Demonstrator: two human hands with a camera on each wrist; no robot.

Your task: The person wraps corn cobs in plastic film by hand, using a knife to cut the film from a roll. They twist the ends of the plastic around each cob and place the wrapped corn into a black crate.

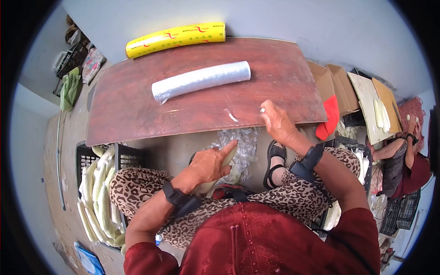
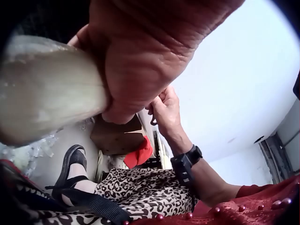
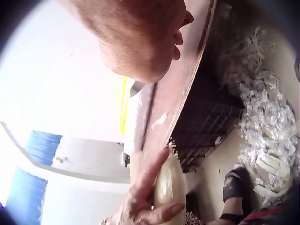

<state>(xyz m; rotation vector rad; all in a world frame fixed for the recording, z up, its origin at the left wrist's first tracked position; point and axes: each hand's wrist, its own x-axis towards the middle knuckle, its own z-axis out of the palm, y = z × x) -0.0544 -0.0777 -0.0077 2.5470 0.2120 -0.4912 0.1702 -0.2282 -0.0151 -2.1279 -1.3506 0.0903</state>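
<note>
My left hand [image 1: 211, 164] grips a long, pale-green vegetable [image 2: 51, 91] over my lap, its index finger stretched along it and its thumb round the side. The vegetable's rounded tip [image 3: 169, 176] points up in the right wrist view. Raised over the front edge of the table, my right hand [image 1: 278, 123] has its fingers curled round what looks like a small knife [image 3: 136, 88]. Only a short grey blade of it shows below the hand; the handle is hidden. A whitish scrap [image 1: 230, 115] lies on the tabletop close by.
On the reddish wooden table [image 1: 284, 73] lie a clear film roll [image 1: 201, 81] and a yellow wrapped roll [image 1: 176, 39]. A black crate [image 1: 130, 156] of pale vegetables stands left. Crumpled plastic film [image 1: 240, 156] covers floor between my feet. Another person [image 1: 415, 169] sits far right.
</note>
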